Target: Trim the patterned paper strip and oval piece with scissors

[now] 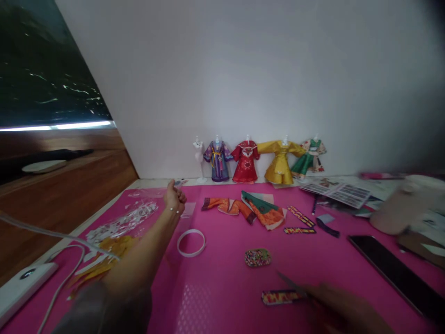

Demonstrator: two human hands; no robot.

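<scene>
My left hand (pixel 174 197) reaches to the far left part of the pink mat, its fingers curled; whether anything is inside them is hidden. Low on the right, my right hand (pixel 342 299) is blurred and holds a pointed metal tool (pixel 290 282), which looks like scissors or tweezers. Its tip lies over a patterned strip (pixel 278 297). A small oval patterned piece (pixel 257 257) rests above that strip. Two more patterned strips (pixel 301 216) lie farther back, beside an orange and green doll garment (pixel 266 211). A roll of white tape (pixel 191 243) is below my left hand.
Small dress forms with a purple robe (pixel 218 162), a red dress (pixel 245 162) and a yellow dress (pixel 280 164) stand along the wall. A black phone (pixel 396 273) lies right. At left are yellow scraps (pixel 116 248), cables and a white power strip (pixel 26 285).
</scene>
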